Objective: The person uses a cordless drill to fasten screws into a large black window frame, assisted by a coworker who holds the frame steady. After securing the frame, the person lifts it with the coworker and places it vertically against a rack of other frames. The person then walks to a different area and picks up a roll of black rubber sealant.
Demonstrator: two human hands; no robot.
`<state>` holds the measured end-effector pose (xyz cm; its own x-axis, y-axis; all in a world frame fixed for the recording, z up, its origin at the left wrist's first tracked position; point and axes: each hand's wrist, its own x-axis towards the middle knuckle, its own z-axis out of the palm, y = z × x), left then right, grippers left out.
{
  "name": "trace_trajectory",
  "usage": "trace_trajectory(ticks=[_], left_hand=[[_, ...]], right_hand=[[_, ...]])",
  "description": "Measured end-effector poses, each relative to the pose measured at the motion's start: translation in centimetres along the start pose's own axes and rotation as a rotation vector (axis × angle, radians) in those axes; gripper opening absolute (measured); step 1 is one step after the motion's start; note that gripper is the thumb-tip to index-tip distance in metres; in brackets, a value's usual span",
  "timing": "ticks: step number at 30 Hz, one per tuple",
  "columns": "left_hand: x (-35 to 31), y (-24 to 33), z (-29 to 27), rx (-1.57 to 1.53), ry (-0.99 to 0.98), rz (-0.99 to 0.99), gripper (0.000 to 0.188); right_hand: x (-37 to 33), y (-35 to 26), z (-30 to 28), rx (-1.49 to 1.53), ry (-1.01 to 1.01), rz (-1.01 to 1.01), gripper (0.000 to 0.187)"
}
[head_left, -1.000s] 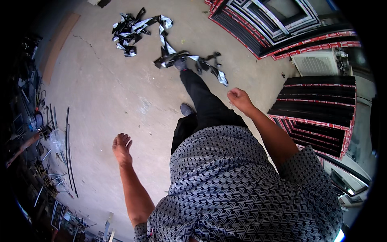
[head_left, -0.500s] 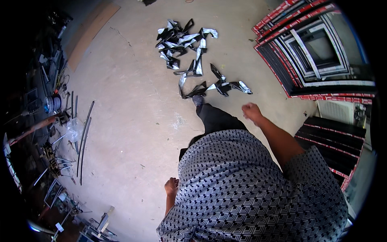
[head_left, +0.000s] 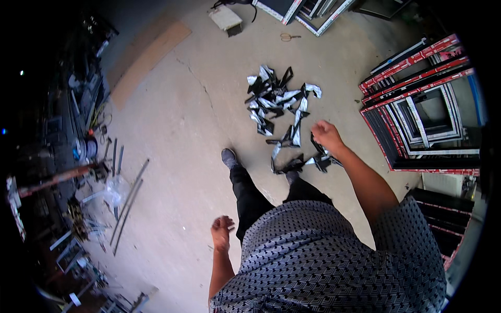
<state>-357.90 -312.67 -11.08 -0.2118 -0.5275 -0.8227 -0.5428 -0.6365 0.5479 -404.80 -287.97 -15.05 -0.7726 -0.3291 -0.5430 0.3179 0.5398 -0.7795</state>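
Note:
My right hand hangs out ahead of my body, its fingers loosely curled and no object showing in it. Beneath and beside it on the floor lies a tangled heap of black and silver plastic film strips; from above the hand overlaps its near end without visibly gripping it. My left hand is low by my left hip, fingers partly bent and apart, with nothing seen in it. My right shoe is at the near end of the strips, and my left shoe is on bare concrete.
Frames with red-and-white tape are stacked at the right. Scissors and a whitish block lie far ahead, near more frames. Cardboard, long dark bars and metal scraps line the left.
I have stepped forward, my left foot coming into view. The heap of strips now sits nearer and further right; scissors and far frames have appeared. Both hands have swung slightly, the left one's fingers loosening.

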Motion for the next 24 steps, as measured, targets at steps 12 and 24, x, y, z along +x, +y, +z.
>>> trace_trajectory(ticks=[12,24], left_hand=[[24.1,22.4,-18.5,0.005,-0.191,0.326,0.033],[30.4,29.8,-13.8,0.020,-0.169,-0.036,0.026]], right_hand=[[-12.3,3.8,10.9,-0.481,-0.027,0.524,0.029],[3.0,-16.5,18.1,-0.015,0.205,0.144,0.030]])
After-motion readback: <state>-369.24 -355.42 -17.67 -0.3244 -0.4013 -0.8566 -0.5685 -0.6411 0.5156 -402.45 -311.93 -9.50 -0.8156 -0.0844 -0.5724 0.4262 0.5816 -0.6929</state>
